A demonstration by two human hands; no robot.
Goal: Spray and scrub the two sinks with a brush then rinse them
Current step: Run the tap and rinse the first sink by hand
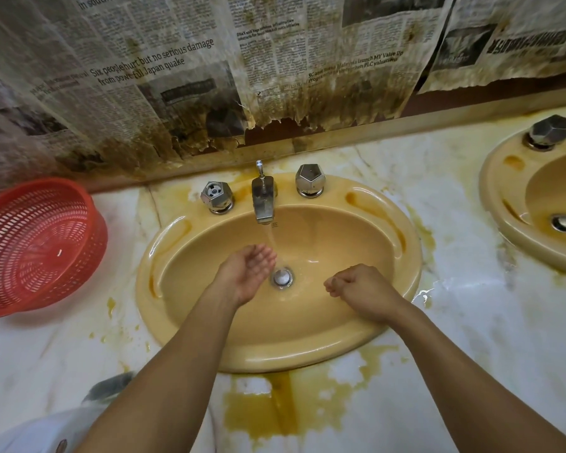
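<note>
Left hand (247,273) cupped palm-up, fingers relaxed, under water stream (273,238) from faucet (262,197). Right hand (361,291) curled in loose fist, holding nothing, over basin right of drain (282,278). Both forearms reach across front rim of yellow sink (307,354). Red basket (36,246) at left edge of stained marble countertop (504,305); second sink (494,191) at right edge. Stained newspaper (144,76) covers wall.

Spout (262,200) overhanging sink (311,341) basin's back, red basket (30,246) left on counter (471,338)

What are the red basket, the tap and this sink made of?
Red basket: likely plastic, moulded slotted mesh. Tap: chromed metal, dull mirror shine. Sink: probably glazed ceramic, glossy yellow with bright highlights.
</note>
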